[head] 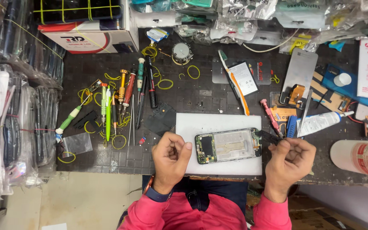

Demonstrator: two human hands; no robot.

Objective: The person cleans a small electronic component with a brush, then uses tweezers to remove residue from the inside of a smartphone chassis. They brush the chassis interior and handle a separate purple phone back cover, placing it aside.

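An opened phone (pixel 228 145) with its back off lies on a white mat (pixel 218 121), showing a green circuit board and a metal plate. My left hand (pixel 171 159) is curled into a fist just left of the phone, with nothing visible in it. My right hand (pixel 288 164) is closed to the right of the phone and pinches a thin dark tool (pixel 270 137) whose tip points at the phone's right end.
Several screwdrivers (pixel 124 98) and yellow rubber bands lie at the left of the dark bench. A battery (pixel 243 79), a red screwdriver (pixel 271 117), a glue tube (pixel 320 122) and a white cylinder (pixel 360 157) lie behind and to the right. Bagged stock (pixel 9 127) piles at the left.
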